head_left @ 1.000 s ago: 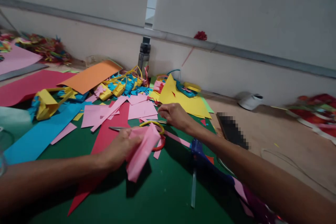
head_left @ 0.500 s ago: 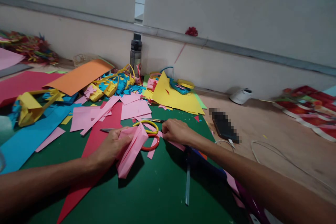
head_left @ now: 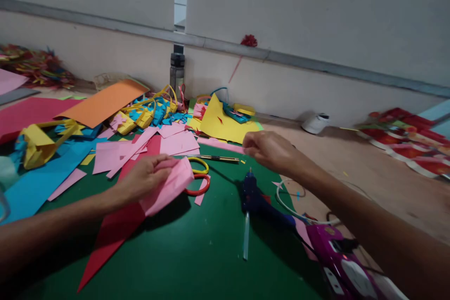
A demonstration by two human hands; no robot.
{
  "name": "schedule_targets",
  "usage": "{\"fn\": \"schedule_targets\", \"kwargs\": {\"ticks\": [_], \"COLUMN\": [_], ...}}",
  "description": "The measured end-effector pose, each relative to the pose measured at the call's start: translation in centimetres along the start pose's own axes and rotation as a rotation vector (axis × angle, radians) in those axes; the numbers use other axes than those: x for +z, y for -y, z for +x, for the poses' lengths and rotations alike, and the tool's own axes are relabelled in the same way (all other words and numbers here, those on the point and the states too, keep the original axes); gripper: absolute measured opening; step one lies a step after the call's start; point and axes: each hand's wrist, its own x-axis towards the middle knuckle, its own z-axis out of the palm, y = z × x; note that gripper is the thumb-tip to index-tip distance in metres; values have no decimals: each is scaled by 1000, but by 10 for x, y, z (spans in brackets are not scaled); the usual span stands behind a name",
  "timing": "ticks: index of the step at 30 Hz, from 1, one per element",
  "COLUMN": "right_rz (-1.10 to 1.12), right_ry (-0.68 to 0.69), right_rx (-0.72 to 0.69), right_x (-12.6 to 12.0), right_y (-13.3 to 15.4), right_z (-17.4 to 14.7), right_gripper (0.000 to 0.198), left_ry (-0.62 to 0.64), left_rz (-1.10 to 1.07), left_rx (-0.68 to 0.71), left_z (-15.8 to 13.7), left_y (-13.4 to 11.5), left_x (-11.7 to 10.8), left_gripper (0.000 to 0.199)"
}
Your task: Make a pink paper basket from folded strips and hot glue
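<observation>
My left hand (head_left: 142,180) is closed around a folded piece of pink paper (head_left: 173,183), above the red paper (head_left: 116,243) on the green board (head_left: 207,262). Between thumb and fingers, my right hand (head_left: 269,150) pinches the end of a narrow pink paper strip (head_left: 225,146), which stretches leftward. Scissors (head_left: 208,184) with yellow and red handles lie partly hidden behind the folded paper. A slim cutter knife (head_left: 221,159) rests below the strip. Nearer me, under my right hand, lies a blue glue gun (head_left: 256,202) with a clear glue stick (head_left: 246,239) protruding.
A purple power strip (head_left: 325,248) sits at lower right, with a white cable (head_left: 279,197) nearby. Pink cut pieces (head_left: 179,143), blue paper (head_left: 45,178) and yellow-and-blue paper baskets (head_left: 147,112) fill the left. A bottle (head_left: 177,70) stands by the wall; yellow paper (head_left: 225,124) lies in front.
My right hand has lifted and moved right and away from me, drawing up the pink strip and uncovering the glue gun. My left hand has tilted the folded paper. The phone is now hidden.
</observation>
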Motion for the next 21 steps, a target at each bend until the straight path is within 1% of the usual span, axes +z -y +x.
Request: {"fn": "schedule_targets", "kwargs": {"ticks": [1,2,3,4,5,6,8,9,10,11,12,13,15,16,17,21], "right_rz": [87,247,439,639,827,993,1235,1305,1368,1423,1467,1506,1563,1582,1597,1618], "right_ry": [-15,-18,1,36,71,119,145,141,139,143,150,160,183,189,190,174], "right_rx": [14,37,65,96,116,131,186,204,219,234,244,254,257,255,252,253], "right_x": [-1,1,6,13,22,32,53,63,72,80,86,91,97,100,101,105], "right_y": [0,1,3,6,11,16,28,34,39,44,50,54,63,66,69,74], "right_z": [-7,-14,-22,-31,-40,-49,-67,-74,-81,-87,-92,-97,-104,-107,-109,-114], "right_gripper": [17,19,22,24,24,22,15,12,9,8,9,11,14,15,15,15], "left_ry": [-64,-102,-99,-130,-193,-259,-369,-358,-274,-119,75,221,389,425,430,377], "left_rz": [96,180,258,337,427,497,551,508,421,315,194,72,-123,-201,-261,-432], "left_rx": [69,114,145,188,268,349,491,514,481,377,248,150,31,-2,-26,-70], "left_z": [6,11,15,17,17,15,3,-5,-14,-22,-29,-35,-40,-41,-41,-39], "left_y": [1,2,3,3,3,1,-5,-9,-13,-16,-18,-19,-17,-15,-13,-9], "left_x": [-7,-13,-19,-22,-24,-24,-17,-11,-3,6,15,25,40,46,51,56], "left_gripper": [31,34,36,40,45,48,46,40,34,31,32,35,33,32,30,28]}}
